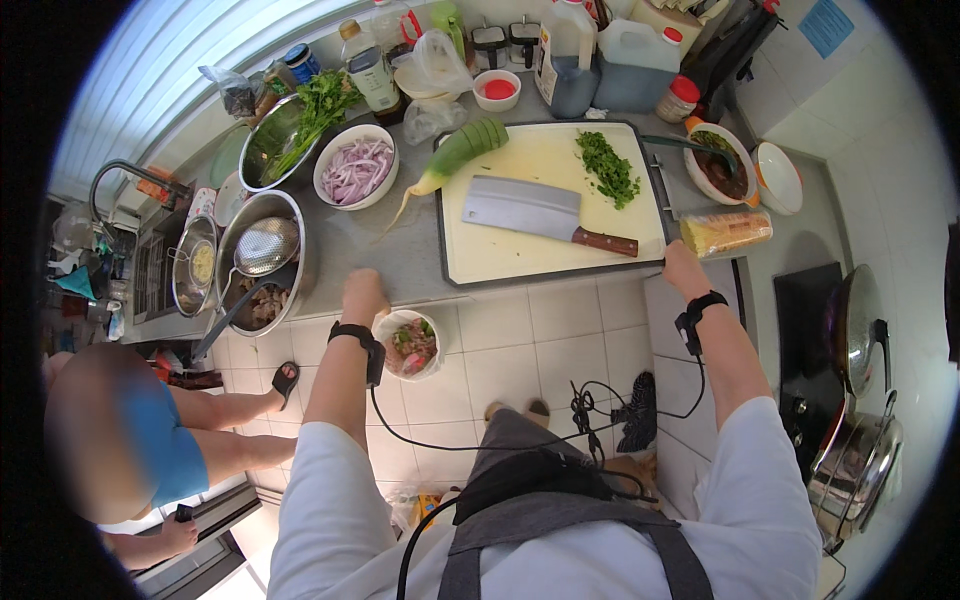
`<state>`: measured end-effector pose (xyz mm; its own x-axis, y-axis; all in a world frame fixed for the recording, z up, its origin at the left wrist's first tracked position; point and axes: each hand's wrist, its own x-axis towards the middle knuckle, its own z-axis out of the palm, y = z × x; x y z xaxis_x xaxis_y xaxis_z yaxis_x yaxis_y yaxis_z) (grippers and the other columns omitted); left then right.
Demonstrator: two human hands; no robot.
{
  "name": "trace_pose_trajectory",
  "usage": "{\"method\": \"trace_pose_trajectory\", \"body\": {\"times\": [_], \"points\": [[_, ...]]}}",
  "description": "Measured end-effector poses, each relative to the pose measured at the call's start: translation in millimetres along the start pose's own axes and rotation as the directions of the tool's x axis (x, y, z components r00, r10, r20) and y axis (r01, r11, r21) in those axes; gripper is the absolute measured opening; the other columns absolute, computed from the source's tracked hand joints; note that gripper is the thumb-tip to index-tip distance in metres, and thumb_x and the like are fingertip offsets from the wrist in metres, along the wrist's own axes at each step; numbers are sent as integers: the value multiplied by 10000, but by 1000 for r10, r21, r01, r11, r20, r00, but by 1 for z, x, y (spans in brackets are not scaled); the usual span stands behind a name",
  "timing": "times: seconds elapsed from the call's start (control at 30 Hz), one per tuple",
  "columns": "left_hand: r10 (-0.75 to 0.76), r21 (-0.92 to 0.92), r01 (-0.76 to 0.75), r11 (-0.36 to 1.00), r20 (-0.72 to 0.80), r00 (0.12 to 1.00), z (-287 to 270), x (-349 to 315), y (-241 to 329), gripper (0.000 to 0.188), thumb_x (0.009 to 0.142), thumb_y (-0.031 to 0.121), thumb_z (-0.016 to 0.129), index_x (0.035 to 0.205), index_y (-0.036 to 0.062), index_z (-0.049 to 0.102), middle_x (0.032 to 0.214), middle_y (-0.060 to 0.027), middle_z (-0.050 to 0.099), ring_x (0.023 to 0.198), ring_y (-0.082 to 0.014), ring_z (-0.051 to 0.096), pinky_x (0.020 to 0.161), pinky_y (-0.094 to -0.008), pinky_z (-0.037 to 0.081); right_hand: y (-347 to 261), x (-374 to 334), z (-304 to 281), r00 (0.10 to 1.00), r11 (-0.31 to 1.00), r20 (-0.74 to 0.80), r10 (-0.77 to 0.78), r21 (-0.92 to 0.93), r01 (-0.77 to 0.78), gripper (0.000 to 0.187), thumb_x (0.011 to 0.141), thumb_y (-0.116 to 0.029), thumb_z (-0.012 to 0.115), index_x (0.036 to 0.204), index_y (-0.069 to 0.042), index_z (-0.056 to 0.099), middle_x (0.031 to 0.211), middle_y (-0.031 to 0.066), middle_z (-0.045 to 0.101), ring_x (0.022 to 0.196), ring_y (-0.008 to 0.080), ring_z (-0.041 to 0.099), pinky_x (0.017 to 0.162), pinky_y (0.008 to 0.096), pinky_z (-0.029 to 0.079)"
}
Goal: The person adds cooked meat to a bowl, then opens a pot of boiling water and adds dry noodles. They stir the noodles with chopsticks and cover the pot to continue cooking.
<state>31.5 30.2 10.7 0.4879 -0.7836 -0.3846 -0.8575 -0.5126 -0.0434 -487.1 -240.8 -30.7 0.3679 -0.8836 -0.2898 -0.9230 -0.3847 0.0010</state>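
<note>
My left hand rests as a closed fist on the front edge of the grey counter, holding nothing. My right hand curls around the near right corner of the pale cutting board. On the board lie a cleaver with a brown handle, a small heap of chopped green herbs, and the sliced green end of a long radish that hangs over the board's left edge. Both wrists wear black bands with cables.
A bowl of sliced red onion, a metal bowl of greens and a pot with a strainer stand left of the board. Sauce bowls, bottles and a wrapped packet sit at the right. A scrap bin is below; another person stands at the left.
</note>
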Motion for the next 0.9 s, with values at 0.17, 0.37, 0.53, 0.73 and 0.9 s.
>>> {"method": "trace_pose_trajectory", "body": {"times": [0.17,0.37,0.53,0.73,0.9], "points": [[30,60,-26,998,-61,998,6,1,-1,262,555,80,771,798,1,716,898,-237,674,920,-357,663,804,-414,551,-1,-1,-2,1000,1000,-17,-2,21,2,234,770,-22,647,943,100,548,890,274,656,880,394,665,756,422,545],[26,-8,-26,1000,22,999,11,6,-7,266,541,61,771,798,14,724,907,-230,676,908,-361,662,774,-412,555,-5,-8,-10,1000,999,-12,-15,33,15,223,769,-5,638,941,107,553,875,279,649,876,403,660,762,426,542],[-12,-16,12,1000,9,1000,4,0,-1,259,532,49,780,784,24,728,899,-232,678,907,-372,665,791,-403,559,0,-4,-4,1000,1000,-7,-20,14,20,250,771,-8,645,960,124,546,899,289,642,883,408,655,759,428,541],[-18,7,18,1000,59,998,0,1,0,296,517,56,807,802,32,733,909,-205,688,901,-338,677,797,-396,561,8,2,4,999,999,27,-39,-24,39,276,786,-45,665,985,118,566,995,280,615,960,405,628,800,438,530],[-21,-9,22,1000,93,995,5,2,0,288,544,55,812,816,26,724,942,-204,685,911,-328,676,788,-382,565,11,4,4,997,997,41,-68,-41,70,310,771,-37,689,1001,119,551,987,286,620,947,400,631,787,438,533]]}}
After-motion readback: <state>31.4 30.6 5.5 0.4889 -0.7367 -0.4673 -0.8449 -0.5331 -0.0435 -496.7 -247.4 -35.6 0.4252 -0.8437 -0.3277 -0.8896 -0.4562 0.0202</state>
